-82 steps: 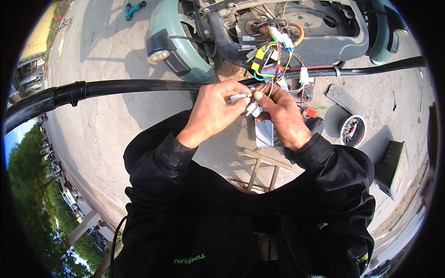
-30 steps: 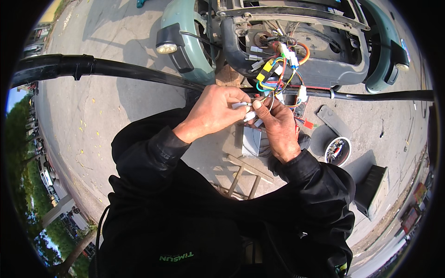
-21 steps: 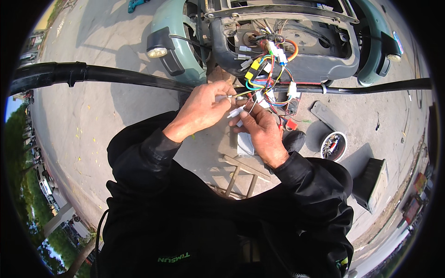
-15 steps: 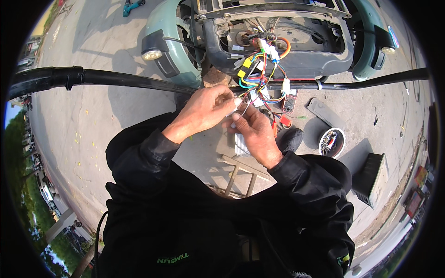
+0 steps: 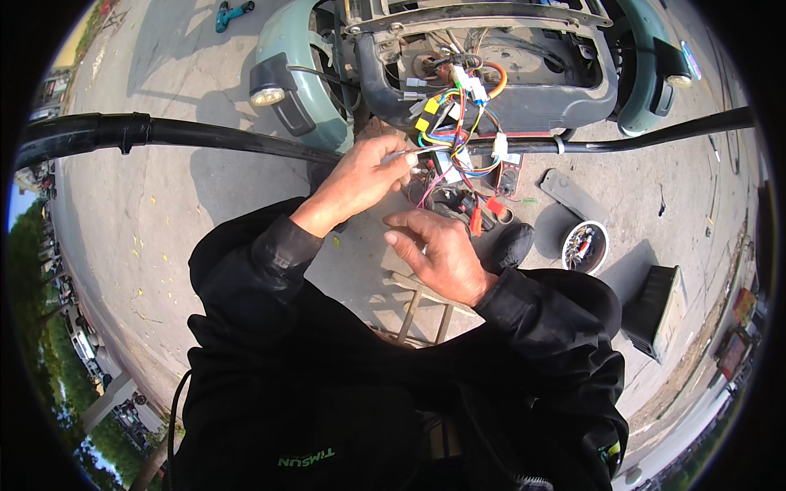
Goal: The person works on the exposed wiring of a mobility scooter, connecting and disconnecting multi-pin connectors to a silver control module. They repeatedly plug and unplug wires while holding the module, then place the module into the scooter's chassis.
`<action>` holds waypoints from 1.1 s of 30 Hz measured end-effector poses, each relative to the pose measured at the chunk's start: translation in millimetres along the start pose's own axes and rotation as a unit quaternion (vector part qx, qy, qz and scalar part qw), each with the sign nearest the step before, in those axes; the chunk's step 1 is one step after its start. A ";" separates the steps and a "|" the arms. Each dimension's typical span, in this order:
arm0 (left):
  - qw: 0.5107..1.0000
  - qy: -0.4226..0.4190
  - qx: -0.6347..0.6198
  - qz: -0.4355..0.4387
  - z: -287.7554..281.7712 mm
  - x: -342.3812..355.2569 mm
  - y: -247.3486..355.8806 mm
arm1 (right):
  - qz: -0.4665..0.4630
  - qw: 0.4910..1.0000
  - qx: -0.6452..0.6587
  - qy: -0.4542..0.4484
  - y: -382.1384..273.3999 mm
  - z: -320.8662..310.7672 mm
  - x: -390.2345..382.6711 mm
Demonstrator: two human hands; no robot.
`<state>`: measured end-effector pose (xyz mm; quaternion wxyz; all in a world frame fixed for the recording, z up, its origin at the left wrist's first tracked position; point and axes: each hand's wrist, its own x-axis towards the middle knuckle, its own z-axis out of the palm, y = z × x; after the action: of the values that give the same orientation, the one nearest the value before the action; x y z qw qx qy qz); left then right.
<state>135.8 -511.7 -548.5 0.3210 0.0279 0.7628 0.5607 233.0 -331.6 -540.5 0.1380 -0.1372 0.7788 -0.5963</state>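
My left hand is closed, with thumb and index finger pinching thin wires that run to the tangled wiring harness. Below and right of it, my right hand is apart from the wires; its fingers are bent, with a gap between thumb and index finger, and nothing shows in it. The harness has multicoloured wires, a white connector and a yellow-wrapped part. It hangs from the front of a green vehicle's dark plastic frame. A pink wire dangles between my hands.
A black bar crosses in front of me. Beyond the harness lies a red-edged multimeter, near a red clip. On the right stand a white bucket of small parts and a black bin. A wooden stool is below; a drill lies far left.
My right hand has let go of the wires and drawn back toward me. My left hand has moved slightly up and left, still pinching wires.
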 end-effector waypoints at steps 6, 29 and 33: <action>1.000 0.007 0.023 0.002 -0.7 1.6 2.4 | -0.099 0.989 -0.110 -0.001 9.3 2.2 -11.7; 0.997 -0.036 0.055 -0.038 8.0 1.9 -2.2 | -0.319 0.903 -0.284 -0.050 15.3 4.3 -27.6; 0.993 -0.070 0.079 -0.051 7.7 -0.1 2.7 | -0.326 0.897 -0.296 -0.033 10.3 1.2 -26.8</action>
<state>139.0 -504.3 -547.4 0.3988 0.0530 0.7805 0.4784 257.7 -320.0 -549.4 -0.0855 -0.4380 0.8256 -0.3452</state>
